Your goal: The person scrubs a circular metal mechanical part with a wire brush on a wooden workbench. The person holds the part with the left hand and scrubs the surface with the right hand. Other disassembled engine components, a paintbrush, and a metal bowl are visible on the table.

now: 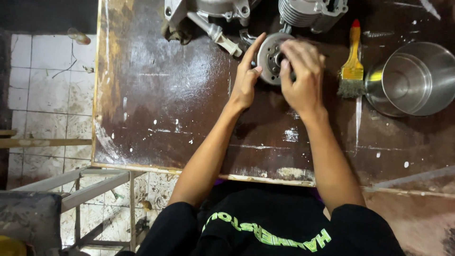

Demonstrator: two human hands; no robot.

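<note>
I have both hands on a round metal disc-shaped engine part (271,58), grey with holes around its hub, standing at the far middle of the dark, paint-flecked wooden table (156,109). My left hand (246,78) cups its left edge, the forefinger stretched up along the rim and the thumb pressing against the disc's face. My right hand (301,73) covers the right half of the disc, fingers curled down over the hub; I cannot tell whether they pinch anything there, because the back of the hand hides the fingertips.

Just beyond the disc, at the far edge, lies a finned metal cylinder (308,12), and to its left a cast engine housing (204,12) with a pale shaft (219,35) sticking toward the disc. To the right of my right hand, near but apart, lies a paintbrush (352,64) with a yellow handle and red tip, bristles toward me. Farther right stands a shiny steel pot (417,78).
</note>
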